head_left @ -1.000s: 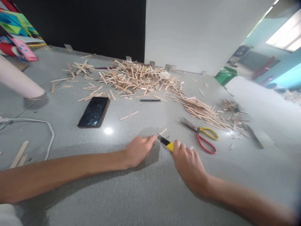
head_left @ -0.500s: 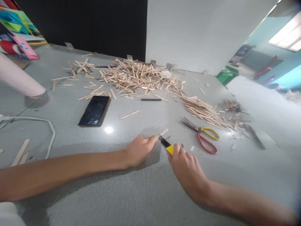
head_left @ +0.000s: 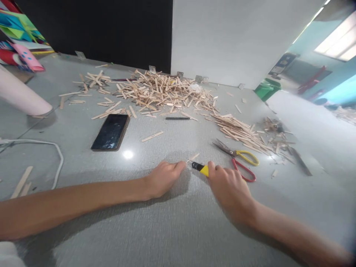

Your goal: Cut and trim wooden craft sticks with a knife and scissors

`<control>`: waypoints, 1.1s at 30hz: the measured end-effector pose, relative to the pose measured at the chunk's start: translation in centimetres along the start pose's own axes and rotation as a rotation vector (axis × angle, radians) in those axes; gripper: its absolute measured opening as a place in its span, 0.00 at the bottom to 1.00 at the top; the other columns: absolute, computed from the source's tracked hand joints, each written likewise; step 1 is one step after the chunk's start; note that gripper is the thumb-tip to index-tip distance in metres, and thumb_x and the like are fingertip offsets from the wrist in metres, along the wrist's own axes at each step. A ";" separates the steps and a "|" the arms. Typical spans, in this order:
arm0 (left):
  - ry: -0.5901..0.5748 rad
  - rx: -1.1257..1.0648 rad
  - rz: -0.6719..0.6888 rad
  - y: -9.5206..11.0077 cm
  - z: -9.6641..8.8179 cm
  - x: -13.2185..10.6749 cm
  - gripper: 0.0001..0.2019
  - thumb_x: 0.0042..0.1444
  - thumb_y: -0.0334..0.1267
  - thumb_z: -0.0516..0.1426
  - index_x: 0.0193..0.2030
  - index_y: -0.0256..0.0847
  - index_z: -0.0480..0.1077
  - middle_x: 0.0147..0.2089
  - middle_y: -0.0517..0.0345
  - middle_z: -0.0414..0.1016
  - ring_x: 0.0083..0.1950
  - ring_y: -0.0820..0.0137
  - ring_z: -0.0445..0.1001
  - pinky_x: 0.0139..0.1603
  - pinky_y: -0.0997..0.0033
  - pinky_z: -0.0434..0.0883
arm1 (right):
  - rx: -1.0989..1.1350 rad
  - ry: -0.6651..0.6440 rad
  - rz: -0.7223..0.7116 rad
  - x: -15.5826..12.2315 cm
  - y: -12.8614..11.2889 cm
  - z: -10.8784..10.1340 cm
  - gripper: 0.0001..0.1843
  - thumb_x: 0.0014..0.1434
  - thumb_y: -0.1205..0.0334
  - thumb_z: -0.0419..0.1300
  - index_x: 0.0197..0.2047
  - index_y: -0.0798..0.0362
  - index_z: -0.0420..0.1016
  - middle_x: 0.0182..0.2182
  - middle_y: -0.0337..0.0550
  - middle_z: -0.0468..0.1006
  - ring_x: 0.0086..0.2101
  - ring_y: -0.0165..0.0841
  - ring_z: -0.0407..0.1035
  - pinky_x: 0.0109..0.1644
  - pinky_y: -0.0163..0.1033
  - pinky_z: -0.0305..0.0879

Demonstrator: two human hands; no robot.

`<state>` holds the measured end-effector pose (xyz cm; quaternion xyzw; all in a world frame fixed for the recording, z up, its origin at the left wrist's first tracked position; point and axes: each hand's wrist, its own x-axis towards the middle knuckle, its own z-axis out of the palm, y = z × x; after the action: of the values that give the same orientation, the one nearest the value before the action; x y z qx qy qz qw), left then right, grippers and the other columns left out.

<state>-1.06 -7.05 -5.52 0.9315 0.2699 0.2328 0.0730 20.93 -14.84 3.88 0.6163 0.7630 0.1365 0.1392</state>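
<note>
Between thumb and fingers, my left hand (head_left: 165, 178) pinches a thin wooden stick (head_left: 195, 157), whose free end points up and to the right. My right hand (head_left: 229, 185) is wrapped round a yellow and black utility knife (head_left: 200, 168). The blade meets the stick close to my left fingertips; whether it has cut in cannot be told. Just beyond my right hand lie scissors (head_left: 236, 152) with one yellow and one red handle, blades apart, partly hidden by the hand.
A heap of wooden sticks (head_left: 164, 89) spreads along the back, with a neater pile (head_left: 241, 133) to the right. A phone (head_left: 110, 132), a dark pen-like rod (head_left: 178, 118) and a single stick (head_left: 152, 136) lie ahead. A metal blade (head_left: 300, 162) rests at right, a white cable (head_left: 59, 159) at left.
My right hand has shifted slightly right and turned, so the knife lies flatter across the stick. My left hand keeps its pinch in nearly the same place.
</note>
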 end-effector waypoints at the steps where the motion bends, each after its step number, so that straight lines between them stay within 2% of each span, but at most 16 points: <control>1: 0.003 0.005 0.000 0.0 0.0 0.0 0.11 0.72 0.27 0.46 0.44 0.40 0.67 0.25 0.62 0.71 0.21 0.71 0.67 0.23 0.71 0.57 | -0.007 0.032 0.022 -0.4 -0.8 0.4 0.09 0.67 0.76 0.62 0.38 0.53 0.71 0.24 0.41 0.79 0.23 0.37 0.78 0.23 0.38 0.49; 4: 0.006 0.015 0.015 0.1 0.0 0.0 0.11 0.73 0.27 0.46 0.42 0.40 0.66 0.24 0.63 0.70 0.21 0.70 0.68 0.23 0.69 0.56 | -0.045 0.143 0.102 -1.7 -3.2 1.8 0.08 0.72 0.65 0.62 0.37 0.53 0.71 0.23 0.41 0.77 0.20 0.34 0.75 0.22 0.37 0.53; 6: 0.007 0.018 0.031 0.1 0.0 0.0 0.10 0.73 0.28 0.46 0.42 0.41 0.65 0.25 0.62 0.71 0.22 0.70 0.69 0.23 0.69 0.56 | -0.043 0.156 0.102 -2.1 -3.8 2.4 0.09 0.72 0.66 0.61 0.37 0.52 0.71 0.23 0.40 0.77 0.20 0.34 0.75 0.21 0.37 0.53; 10: 0.016 0.026 0.052 0.0 0.0 0.1 0.10 0.74 0.27 0.46 0.42 0.41 0.65 0.25 0.62 0.73 0.23 0.70 0.70 0.24 0.68 0.55 | -0.003 0.120 0.059 -1.6 -2.6 1.9 0.11 0.64 0.77 0.62 0.36 0.52 0.69 0.22 0.39 0.77 0.19 0.37 0.76 0.21 0.37 0.52; 12: 0.018 0.027 0.061 0.0 0.0 0.1 0.11 0.74 0.27 0.45 0.42 0.41 0.65 0.26 0.61 0.73 0.23 0.70 0.70 0.24 0.67 0.55 | 0.007 0.103 0.025 -1.2 -1.8 1.4 0.13 0.63 0.79 0.62 0.35 0.52 0.69 0.22 0.40 0.78 0.20 0.38 0.77 0.21 0.37 0.52; 16: 0.016 0.023 0.069 0.0 -0.1 0.2 0.12 0.74 0.26 0.44 0.41 0.41 0.64 0.25 0.62 0.72 0.21 0.70 0.67 0.24 0.66 0.53 | -0.014 0.107 0.013 -1.0 -1.3 0.8 0.13 0.63 0.80 0.62 0.35 0.52 0.70 0.22 0.41 0.79 0.20 0.39 0.78 0.21 0.38 0.54; 22: -0.014 0.002 0.083 0.0 -0.6 0.3 0.12 0.72 0.25 0.43 0.41 0.42 0.63 0.25 0.64 0.71 0.20 0.71 0.64 0.23 0.67 0.52 | -0.095 0.135 -0.076 -1.0 -0.4 -0.1 0.14 0.60 0.82 0.59 0.33 0.52 0.71 0.22 0.42 0.78 0.21 0.40 0.78 0.22 0.38 0.59; 28: -0.023 -0.023 0.107 0.3 -1.0 0.4 0.11 0.73 0.27 0.44 0.43 0.41 0.63 0.28 0.63 0.74 0.22 0.71 0.68 0.24 0.67 0.55 | -0.093 0.170 -0.188 -1.0 1.5 -1.4 0.14 0.57 0.83 0.59 0.33 0.52 0.72 0.20 0.40 0.77 0.20 0.39 0.77 0.21 0.40 0.55; 30: -0.019 -0.027 0.106 0.3 -1.0 0.4 0.11 0.74 0.28 0.43 0.43 0.41 0.64 0.28 0.62 0.74 0.22 0.71 0.68 0.24 0.67 0.55 | -0.118 0.206 -0.167 -1.3 1.0 -1.1 0.15 0.57 0.82 0.59 0.32 0.51 0.71 0.20 0.40 0.76 0.20 0.39 0.77 0.21 0.40 0.55; 33: -0.006 -0.028 0.087 0.3 -0.8 0.3 0.13 0.75 0.28 0.42 0.42 0.41 0.64 0.26 0.63 0.72 0.21 0.71 0.66 0.24 0.67 0.55 | -0.112 0.241 -0.039 -2.0 -0.7 0.2 0.14 0.59 0.82 0.59 0.33 0.51 0.71 0.21 0.41 0.76 0.20 0.38 0.76 0.21 0.39 0.56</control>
<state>-1.06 -7.12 -4.58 0.9419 0.2255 0.2367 0.0769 20.76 -16.88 3.52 0.5716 0.7774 0.2492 0.0831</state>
